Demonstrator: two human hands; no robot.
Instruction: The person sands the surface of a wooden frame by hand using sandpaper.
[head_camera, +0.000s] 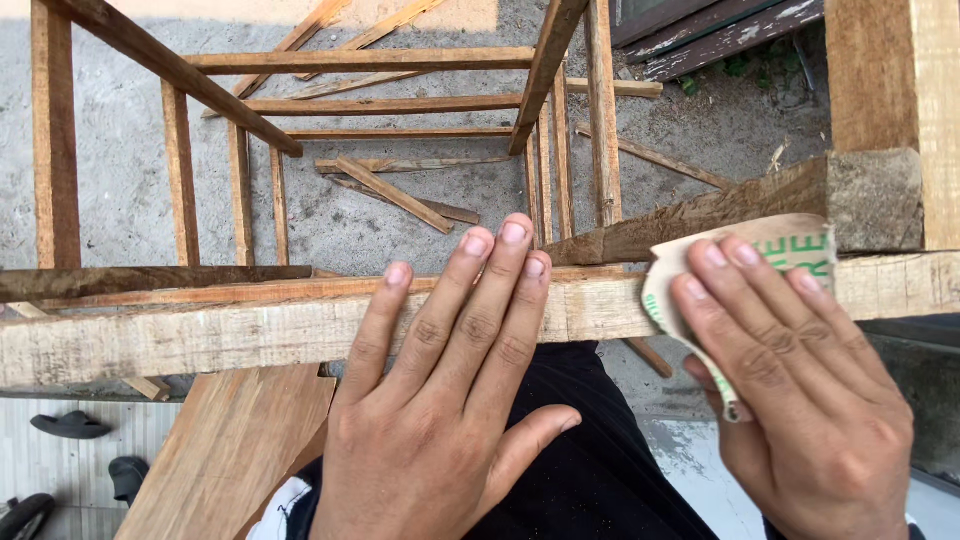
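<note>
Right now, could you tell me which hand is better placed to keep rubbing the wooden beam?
The right hand, I would say: it already presses the folded sandpaper sheet onto the wooden beam. The left hand lies flat and bare on the beam, seemingly steadying it.

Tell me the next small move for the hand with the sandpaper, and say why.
Probably slide the right hand and its sandpaper leftward along the pale wooden rail. The sheet sits pressed at the rail's right end, the left hand lies flat bracing the middle, and the rough-looking stretch lies to the left.

No packages, labels, signs or screens in view.
</note>
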